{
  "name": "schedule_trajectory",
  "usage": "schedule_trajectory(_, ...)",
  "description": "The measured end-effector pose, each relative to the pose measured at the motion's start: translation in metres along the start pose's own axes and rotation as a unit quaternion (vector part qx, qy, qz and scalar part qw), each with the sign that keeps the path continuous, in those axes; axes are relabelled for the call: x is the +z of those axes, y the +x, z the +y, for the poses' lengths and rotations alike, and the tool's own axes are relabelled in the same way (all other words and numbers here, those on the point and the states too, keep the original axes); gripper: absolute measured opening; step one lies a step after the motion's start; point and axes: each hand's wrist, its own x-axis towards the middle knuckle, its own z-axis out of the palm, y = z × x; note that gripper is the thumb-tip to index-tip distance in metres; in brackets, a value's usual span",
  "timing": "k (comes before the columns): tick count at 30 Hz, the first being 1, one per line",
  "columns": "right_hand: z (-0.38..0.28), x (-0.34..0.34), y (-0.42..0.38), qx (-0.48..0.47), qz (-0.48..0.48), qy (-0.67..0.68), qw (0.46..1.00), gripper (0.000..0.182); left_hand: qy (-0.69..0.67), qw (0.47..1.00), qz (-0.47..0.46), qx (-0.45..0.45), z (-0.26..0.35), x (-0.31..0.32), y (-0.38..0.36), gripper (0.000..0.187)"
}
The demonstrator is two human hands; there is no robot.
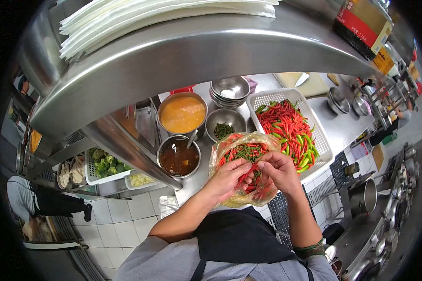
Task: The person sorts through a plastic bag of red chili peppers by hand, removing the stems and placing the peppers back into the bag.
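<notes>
My left hand (229,179) and my right hand (277,169) meet over a clear plastic bag (225,150) of red and green chilies on the steel counter. Both pinch one red chili (246,175) between their fingertips, just above the bag's mouth. A white perforated basket (326,146) heaped with red, orange and green chilies sits right behind my right hand.
A pot of orange sauce (182,114), a pot of dark liquid (178,158) with a spoon, a small bowl of dark herbs (224,129) and stacked steel bowls (229,89) stand behind the bag. A steel shelf (183,51) overhangs. Another person (37,203) stands at left.
</notes>
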Motion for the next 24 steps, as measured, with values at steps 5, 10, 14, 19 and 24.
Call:
schedule_trajectory(5, 0.000, -0.002, 0.007, -0.016, -0.024, -0.020, 0.999, 0.002, -0.021, 0.999, 0.006, -0.027, 0.008, 0.007, -0.003, 0.018)
schedule_trajectory(10, -0.006, 0.022, 0.008, -0.229, 0.084, -0.358, 0.901, 0.008, -0.085, 0.996, 0.002, -0.015, 0.005, 0.003, 0.004, 0.016)
schedule_trajectory(14, -0.003, 0.022, 0.013, -0.257, 0.163, -0.461, 0.834, 0.012, -0.110, 0.994, -0.006, 0.018, 0.005, 0.002, 0.004, 0.015)
schedule_trajectory(19, 0.012, 0.000, 0.000, -0.061, 0.037, -0.589, 0.805, 0.011, -0.172, 0.985, -0.011, 0.028, 0.013, -0.011, -0.001, 0.023)
schedule_trajectory(24, 0.023, -0.005, -0.001, -0.009, 0.015, -0.623, 0.782, 0.014, -0.163, 0.986, 0.020, 0.025, 0.020, -0.011, 0.001, 0.026)
